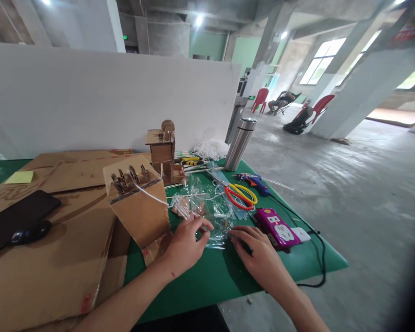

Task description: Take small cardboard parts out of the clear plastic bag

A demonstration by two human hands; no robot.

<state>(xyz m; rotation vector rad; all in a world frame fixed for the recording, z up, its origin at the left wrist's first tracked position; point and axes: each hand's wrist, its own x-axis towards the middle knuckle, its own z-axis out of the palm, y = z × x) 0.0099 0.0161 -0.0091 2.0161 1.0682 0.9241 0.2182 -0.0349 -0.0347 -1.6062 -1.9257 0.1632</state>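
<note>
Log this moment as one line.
left hand: fingers on clear plastic bag | right hand: on bag's right edge, beside purple power strip | scissors behind bag | green table

My left hand (186, 242) and right hand (259, 253) rest near the table's (207, 281) front edge, both touching the plastic bag (207, 212) that lies between them. Just right of my right hand sits the power strip (278, 229), toward the right edge. Behind the bag lie the scissors (240, 196), with the glue gun (252, 181) and flask (240, 144) further back. The cardboard model (138, 203) stands left of the bag, with cardboard sheets (55, 258) and a phone (15, 221) on them at the left.
</note>
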